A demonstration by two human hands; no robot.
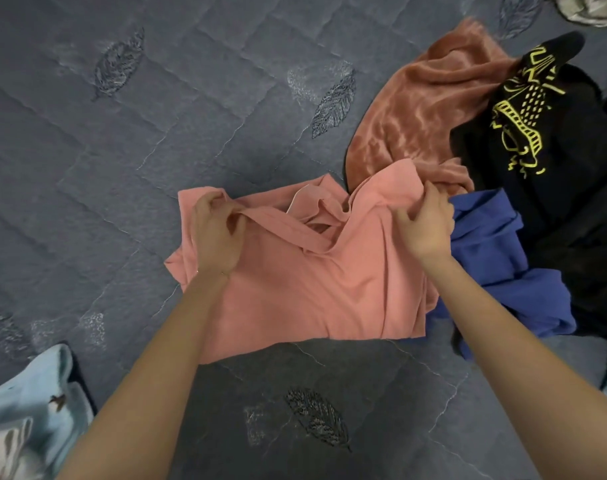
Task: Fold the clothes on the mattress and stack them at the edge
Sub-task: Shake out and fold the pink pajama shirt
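A salmon-pink T-shirt (305, 289) lies spread on the grey quilted mattress (122, 150) in the middle of the view, collar away from me. My left hand (216, 233) pinches the fabric at the shirt's left shoulder, beside the neckline. My right hand (426, 226) grips a bunch of fabric at its right shoulder. The right side of the shirt overlaps a blue garment (509, 271).
A rust-brown velvety cloth (423, 112) and a black garment with a yellow print (537, 133) are heaped at the right. Light blue fabric (28, 403) lies at the lower left corner. A pale cloth (586, 8) peeks in at the top right.
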